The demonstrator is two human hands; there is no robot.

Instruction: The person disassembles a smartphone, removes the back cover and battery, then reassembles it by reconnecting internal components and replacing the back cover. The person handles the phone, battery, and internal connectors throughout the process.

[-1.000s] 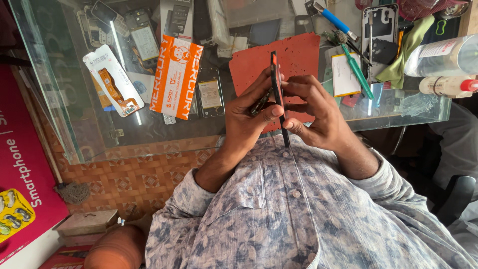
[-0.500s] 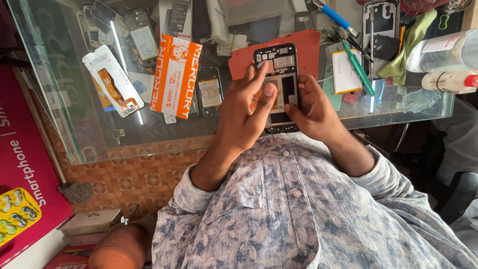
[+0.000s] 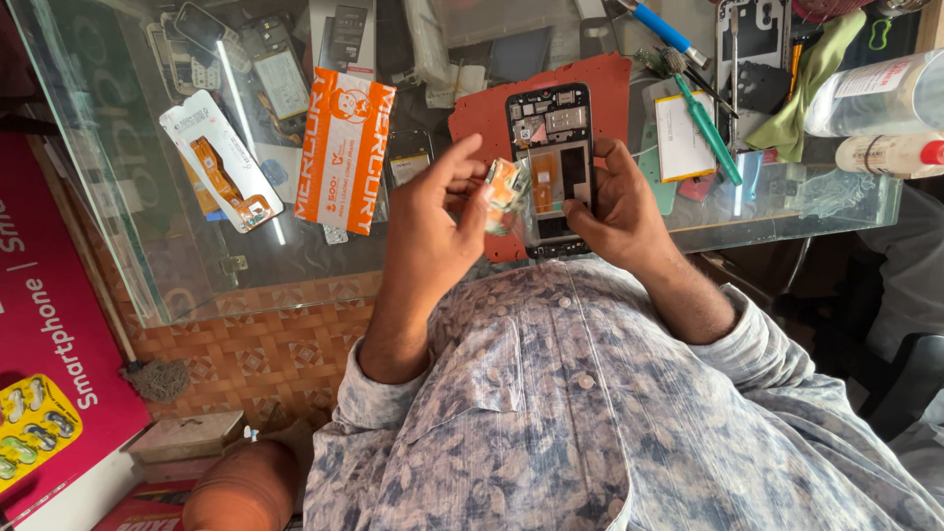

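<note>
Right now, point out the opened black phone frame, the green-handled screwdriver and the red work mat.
Opened black phone frame [image 3: 551, 138], head view, upper inner part.
Green-handled screwdriver [image 3: 710, 133], head view, handle middle.
Red work mat [image 3: 482, 123], head view, bare left part.

Even daylight-type illumination, bright, no hard shadows. Long white streak of glare on the glass counter [image 3: 246, 236], running diagonally across its left half; softer sheen along the glass edge at right. Foreground shirt [image 3: 590, 413] sharp, print and buttons legible. Opened phone [image 3: 551, 162] in focus, small parts resolved. Wide-angle stretch visible at frame edges: counter edges bow, red box [image 3: 49, 324] at left skewed. No motion blur noted.
</note>
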